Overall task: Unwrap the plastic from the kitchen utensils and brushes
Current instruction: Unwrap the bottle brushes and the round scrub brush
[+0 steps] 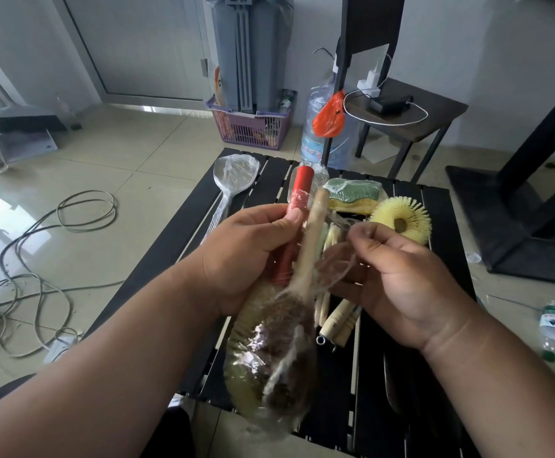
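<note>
Head view, left hand: grips a wooden-handled brush around the middle of its handle, together with a red-handled tool, above the middle of the black slatted table.
Head view, right hand: pinches a loose, stretched strand of plastic wrap just beside the wooden handle, fingers curled on the film.
Brush: held with head toward the near edge of the table, bristles covered by tight, glossy film.
Handling of brush: probably light and stiff; best hold seems the bare wooden handle, not the wrapped head, which looks slippery.
Handling of wrap: thin, soft, clingy, twists into ropes; likely tears if pulled fast, so slow peeling around the head.
Still wrapped: spoon at the far left corner; sponge near the far edge.
Bare: round yellow brush toward the far right.
Under the hands: wooden handles, partly hidden.
</note>
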